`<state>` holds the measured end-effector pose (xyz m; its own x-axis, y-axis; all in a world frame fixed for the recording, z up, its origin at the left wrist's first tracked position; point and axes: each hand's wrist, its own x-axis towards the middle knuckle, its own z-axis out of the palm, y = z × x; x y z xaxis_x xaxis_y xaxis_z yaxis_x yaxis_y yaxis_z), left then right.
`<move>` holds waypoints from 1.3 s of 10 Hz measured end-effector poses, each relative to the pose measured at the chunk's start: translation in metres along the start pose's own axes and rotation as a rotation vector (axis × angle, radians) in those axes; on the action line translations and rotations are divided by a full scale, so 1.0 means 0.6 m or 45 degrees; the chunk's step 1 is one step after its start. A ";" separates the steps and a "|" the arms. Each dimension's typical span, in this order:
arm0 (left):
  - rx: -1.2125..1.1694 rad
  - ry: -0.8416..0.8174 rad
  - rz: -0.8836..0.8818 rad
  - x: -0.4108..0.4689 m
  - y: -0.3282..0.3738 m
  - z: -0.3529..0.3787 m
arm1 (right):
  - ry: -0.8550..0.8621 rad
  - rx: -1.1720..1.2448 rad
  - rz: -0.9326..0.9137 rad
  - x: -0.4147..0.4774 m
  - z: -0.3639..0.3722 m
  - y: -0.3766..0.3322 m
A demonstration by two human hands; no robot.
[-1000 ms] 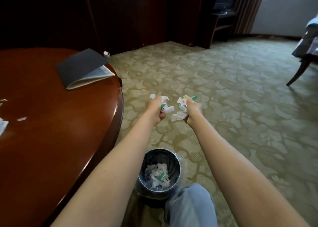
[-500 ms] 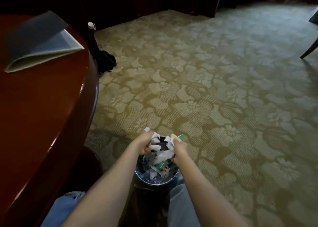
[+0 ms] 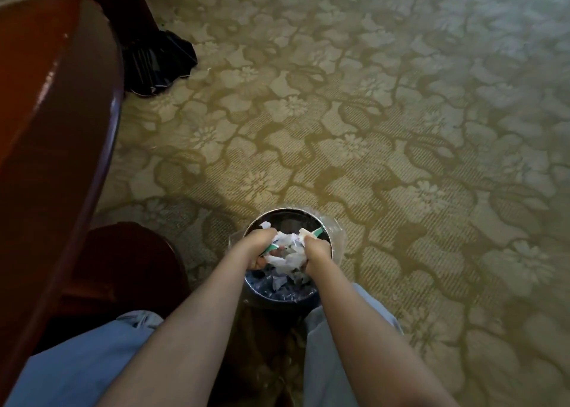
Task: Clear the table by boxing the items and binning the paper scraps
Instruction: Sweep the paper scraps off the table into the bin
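A small round dark bin [image 3: 324, 221] with a clear plastic liner stands on the carpet between my knees. Both hands hover just over its mouth. My left hand [image 3: 257, 246] grips a bunch of white and green paper scraps [image 3: 285, 252]. My right hand [image 3: 316, 250] also grips scraps, with a white and green piece sticking out above the knuckles. More scraps lie inside the bin under my hands. The fingers themselves are mostly hidden behind the backs of my hands.
The round red-brown wooden table [image 3: 61, 113] fills the left edge, its rim curving down beside my left knee. A dark folded umbrella [image 3: 157, 62] lies on the patterned green carpet by the table leg. Carpet extends to the right.
Both hands have dropped from waist height down to the bin mouth, still holding the scraps. My view has tilted down, so the table top and the folder on it have left the frame.
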<state>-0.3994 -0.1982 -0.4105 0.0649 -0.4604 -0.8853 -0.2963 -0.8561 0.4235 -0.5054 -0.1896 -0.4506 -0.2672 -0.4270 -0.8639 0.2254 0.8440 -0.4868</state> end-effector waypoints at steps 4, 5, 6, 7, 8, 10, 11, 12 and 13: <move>-0.050 0.065 -0.102 0.056 -0.006 0.021 | -0.040 0.131 0.188 0.009 0.016 0.001; -0.061 0.057 -0.135 0.062 -0.005 0.024 | -0.062 0.221 0.148 0.014 0.018 0.007; -0.092 0.095 -0.177 0.062 0.003 0.025 | -0.062 0.345 0.099 -0.008 0.014 0.006; -0.129 0.143 -0.153 0.068 0.009 0.027 | -0.117 0.442 0.264 0.017 0.017 0.003; -0.199 0.156 -0.110 0.075 0.005 0.029 | -0.174 0.386 0.347 0.026 0.012 0.007; -0.288 0.215 -0.005 0.090 -0.010 0.039 | -0.229 0.397 0.184 0.003 0.003 0.006; -0.341 0.205 -0.002 0.085 -0.007 0.038 | -0.223 0.408 0.206 -0.002 0.001 0.002; -0.371 0.173 -0.032 0.083 -0.004 0.035 | -0.221 0.401 0.220 -0.003 -0.002 0.002; -0.386 0.166 -0.046 0.081 -0.005 0.032 | -0.220 0.472 0.242 0.001 -0.002 0.005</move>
<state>-0.4136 -0.2134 -0.4589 0.1977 -0.4375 -0.8772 0.0042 -0.8945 0.4471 -0.5059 -0.1869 -0.4523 -0.0354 -0.3499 -0.9361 0.5844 0.7526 -0.3034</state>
